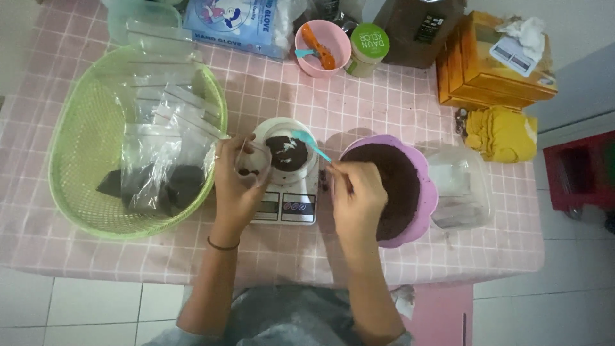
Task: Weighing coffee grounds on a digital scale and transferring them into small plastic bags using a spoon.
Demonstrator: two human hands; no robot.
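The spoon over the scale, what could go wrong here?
1. The teal spoon, held by the right hand, reaches over the small white bowl on the scale; dark powder could drop onto the scale or the pink cloth.
2. The left hand holds a small clear bag against the bowl; pressing on it might skew the weight.
3. The purple bowl of powder sits by the right wrist; a nudge might spill it.
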